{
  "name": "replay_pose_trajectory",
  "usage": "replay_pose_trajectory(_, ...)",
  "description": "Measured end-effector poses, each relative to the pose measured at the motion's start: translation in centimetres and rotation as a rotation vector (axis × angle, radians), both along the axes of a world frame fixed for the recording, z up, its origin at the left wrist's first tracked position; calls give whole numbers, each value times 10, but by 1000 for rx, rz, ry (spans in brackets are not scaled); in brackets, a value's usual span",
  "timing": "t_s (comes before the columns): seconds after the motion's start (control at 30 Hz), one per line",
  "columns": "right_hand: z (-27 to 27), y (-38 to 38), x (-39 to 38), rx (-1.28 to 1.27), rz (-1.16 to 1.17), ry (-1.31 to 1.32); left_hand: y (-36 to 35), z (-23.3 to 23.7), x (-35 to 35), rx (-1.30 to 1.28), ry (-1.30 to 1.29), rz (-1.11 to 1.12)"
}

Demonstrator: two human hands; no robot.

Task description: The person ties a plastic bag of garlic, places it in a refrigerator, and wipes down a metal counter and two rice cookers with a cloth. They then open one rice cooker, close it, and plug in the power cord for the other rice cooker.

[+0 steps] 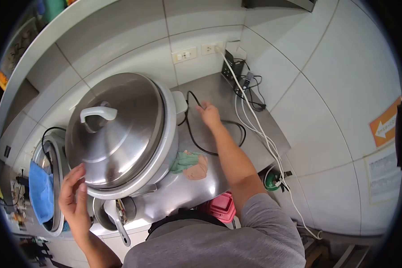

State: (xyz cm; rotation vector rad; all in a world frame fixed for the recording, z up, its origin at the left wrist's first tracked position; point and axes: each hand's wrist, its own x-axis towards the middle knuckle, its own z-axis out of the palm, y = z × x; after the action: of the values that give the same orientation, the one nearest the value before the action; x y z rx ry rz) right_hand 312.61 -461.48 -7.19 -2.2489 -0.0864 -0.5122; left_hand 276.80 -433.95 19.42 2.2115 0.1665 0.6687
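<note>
Head-worn view, facing forward and down, close

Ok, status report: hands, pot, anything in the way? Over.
Left fingers open beside round silver metal lid. Right fingers at thin black cable, grip unclear. Lid on big round white pot. Crumpled green-pink cloth alongside, apparently not in the way.

Here's the stainless-steel counter [172, 201], gleaming, and a big lidded cooker [129, 143] sits squarely on it! Just beside: green cloth [183, 162], pink cloth [196, 170], touching. Black cord [194, 140] loops across the steel.
</note>
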Motion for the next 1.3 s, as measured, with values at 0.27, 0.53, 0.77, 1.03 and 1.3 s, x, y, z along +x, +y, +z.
replay_pose_trajectory(0.27, 146, -12, -40, 361, 187, 57, -22, -1, -14, -224, 93, -126)
replay_pose_trajectory(0.53, 160, -43, -68, 896, 496, 627, -149, -221, 120, -1087, 932, -219)
replay_pose_trajectory(0.77, 53, -49, -169, -242, 168, -341, -193, -202, 100, -1084, 727, -661)
replay_pose_trajectory(1.03, -48, -50, -245, -304, 387, 342, -150, -174, 30, -473, 707, -849)
replay_pose_trajectory(1.3, 140, -89, -280, 472, 140, -54, -44, -61, -46, -294, 389, -622)
